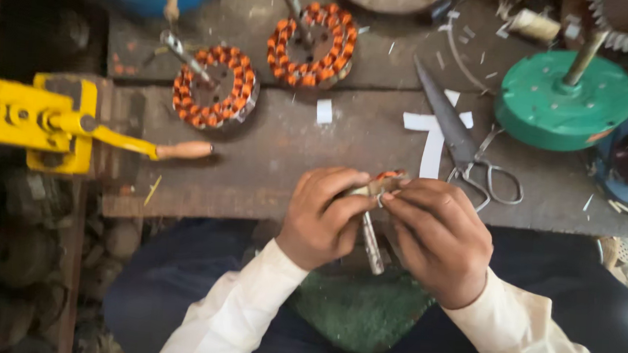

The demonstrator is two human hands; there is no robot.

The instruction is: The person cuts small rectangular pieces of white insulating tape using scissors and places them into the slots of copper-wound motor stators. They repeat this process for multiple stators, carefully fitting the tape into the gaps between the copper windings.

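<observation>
Both hands meet over the lap at the bench edge: the left hand (pixel 322 214) and right hand (pixel 435 240) pinch a small copper-wound motor part (pixel 386 183) with a metal shaft (pixel 372 245). Scissors (pixel 463 146) lie just beyond, near two wound coils (pixel 215 86).

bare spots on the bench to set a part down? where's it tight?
Free: the plank strip between the wooden handle of the yellow tool and the left hand; a smaller gap between the near stator and the paper strips. Crowded: around the scissors and green disc, and the back edge.
</observation>
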